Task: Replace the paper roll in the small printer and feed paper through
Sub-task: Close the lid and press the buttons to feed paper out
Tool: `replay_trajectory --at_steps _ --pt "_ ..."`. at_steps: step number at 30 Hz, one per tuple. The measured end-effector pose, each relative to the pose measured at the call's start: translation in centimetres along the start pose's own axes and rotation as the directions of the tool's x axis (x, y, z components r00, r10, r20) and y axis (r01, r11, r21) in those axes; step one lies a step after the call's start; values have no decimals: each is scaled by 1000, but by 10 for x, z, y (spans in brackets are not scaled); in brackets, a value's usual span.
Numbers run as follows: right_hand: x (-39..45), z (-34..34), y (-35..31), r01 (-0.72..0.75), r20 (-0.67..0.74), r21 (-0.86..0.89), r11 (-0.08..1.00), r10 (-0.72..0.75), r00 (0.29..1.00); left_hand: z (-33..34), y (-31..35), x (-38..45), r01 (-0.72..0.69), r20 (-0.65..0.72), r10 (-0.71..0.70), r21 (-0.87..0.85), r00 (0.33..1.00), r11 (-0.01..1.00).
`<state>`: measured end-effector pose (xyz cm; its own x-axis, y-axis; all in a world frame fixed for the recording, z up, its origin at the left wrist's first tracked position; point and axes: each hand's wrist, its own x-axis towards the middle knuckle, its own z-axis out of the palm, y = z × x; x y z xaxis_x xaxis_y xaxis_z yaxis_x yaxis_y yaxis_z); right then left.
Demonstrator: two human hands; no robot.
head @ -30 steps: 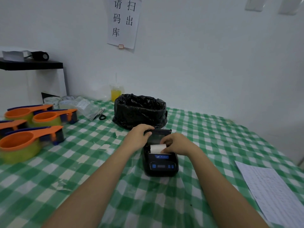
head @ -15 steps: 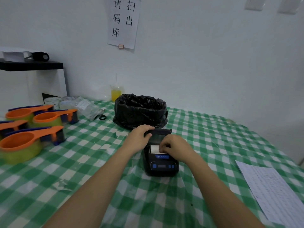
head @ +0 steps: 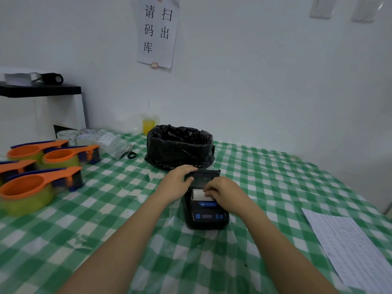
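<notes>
A small black printer (head: pixel 206 217) with blue buttons sits on the green checked tablecloth (head: pixel 106 219), its lid (head: pixel 206 176) raised at the back. A white paper roll (head: pixel 197 194) lies in the open compartment. My left hand (head: pixel 177 180) holds the lid's left edge with the thumb on top. My right hand (head: pixel 223 193) rests over the roll's right part, fingertips pressing on the paper and hiding much of it.
A bin lined with a black bag (head: pixel 180 146) stands just behind the printer. Several orange tape dispensers (head: pixel 40 183) sit at the left, with scissors (head: pixel 131 152) and plastic bags near them. A printed sheet (head: pixel 352 249) lies at the right. A cup of yellow drink (head: pixel 149 124) stands by the wall.
My right hand has slid a little left and forward over the roll, covering more of it. The left hand stays on the lid.
</notes>
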<state>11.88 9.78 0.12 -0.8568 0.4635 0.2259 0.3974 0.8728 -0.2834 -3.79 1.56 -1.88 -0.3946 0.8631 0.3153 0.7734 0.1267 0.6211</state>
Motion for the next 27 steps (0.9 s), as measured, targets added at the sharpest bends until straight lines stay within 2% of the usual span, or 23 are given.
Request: replay_trajectory --at_steps 11,15,18,27 --pt "-10 -1 6 4 -153 49 999 3 988 -4 3 -11 -35 -14 34 -49 999 998" --pt "-13 2 6 25 -206 66 998 -11 978 -5 2 -23 -20 -9 19 -143 1000 990" --pt "-14 4 7 57 -248 46 997 -44 968 -5 0 -32 -51 44 54 -71 998 996" --pt "-12 0 0 -18 -133 64 998 26 991 -11 -4 -43 -101 167 95 25 981 995"
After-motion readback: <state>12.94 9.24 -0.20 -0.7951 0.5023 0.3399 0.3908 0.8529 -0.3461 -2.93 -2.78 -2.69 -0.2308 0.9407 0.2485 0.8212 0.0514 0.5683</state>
